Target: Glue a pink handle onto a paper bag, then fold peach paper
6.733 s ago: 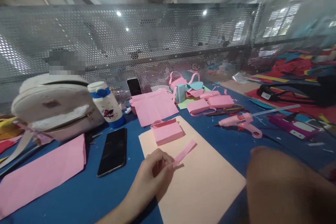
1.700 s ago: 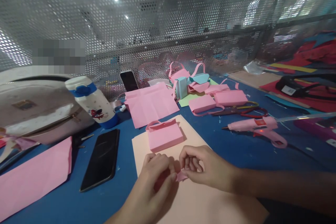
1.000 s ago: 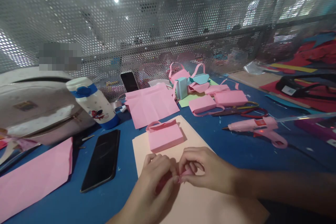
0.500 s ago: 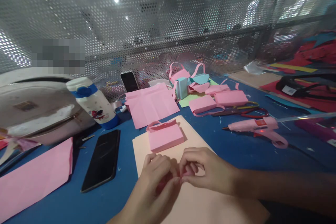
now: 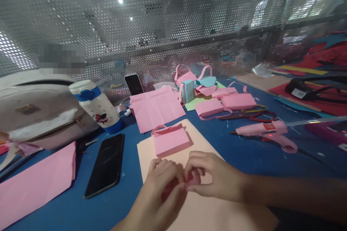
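My left hand (image 5: pixel 162 186) and my right hand (image 5: pixel 207 173) meet fingertip to fingertip, both closed in a pinch. Between them is a small piece of pink paper (image 5: pixel 194 178), mostly hidden by the fingers. Under both hands lies a peach paper sheet (image 5: pixel 206 213). Just beyond the fingers, a folded pink paper bag (image 5: pixel 172 140) with a strip handle rests on that sheet.
To the right a pink glue gun (image 5: pixel 262 130) lies near scissors (image 5: pixel 260 115). Several small paper bags (image 5: pixel 208 107) stand behind. A phone (image 5: pixel 105 166), a bottle (image 5: pixel 96 106), a backpack (image 5: pixel 40 108) and pink sheets (image 5: pixel 40 184) occupy the left. Perforated metal panel (image 5: pixel 162 18) rises at the back.
My right fingers have shifted slightly, and a little more of the pink paper shows between them. My left hand stays almost still, and the things on the table have not moved.
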Available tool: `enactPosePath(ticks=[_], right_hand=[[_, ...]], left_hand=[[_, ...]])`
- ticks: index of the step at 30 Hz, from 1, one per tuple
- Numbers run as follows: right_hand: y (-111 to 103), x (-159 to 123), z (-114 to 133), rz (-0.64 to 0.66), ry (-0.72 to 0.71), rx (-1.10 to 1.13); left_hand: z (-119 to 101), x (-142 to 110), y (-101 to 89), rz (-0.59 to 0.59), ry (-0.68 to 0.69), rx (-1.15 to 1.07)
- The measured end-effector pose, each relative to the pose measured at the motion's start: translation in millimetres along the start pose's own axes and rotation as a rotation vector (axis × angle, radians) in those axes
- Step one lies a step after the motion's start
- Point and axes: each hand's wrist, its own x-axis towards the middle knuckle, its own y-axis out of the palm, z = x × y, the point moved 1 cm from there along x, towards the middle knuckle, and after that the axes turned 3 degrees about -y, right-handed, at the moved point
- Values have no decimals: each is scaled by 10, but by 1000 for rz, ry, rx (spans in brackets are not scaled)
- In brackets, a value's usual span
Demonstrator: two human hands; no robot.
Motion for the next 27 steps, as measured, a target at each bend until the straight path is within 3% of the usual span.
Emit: enactPosePath(ticks=[9, 18, 27], right_hand=[[-10, 1, 26, 3, -22, -70], [9, -13, -34, -2, -102, -68], [22, -32, -46, 3, -113, -81]], left_hand=[[-2, -4, 10, -24, 35, 22], [34, -8, 47, -50, 188, 75], [15, -21, 43, -46, 221, 63]])
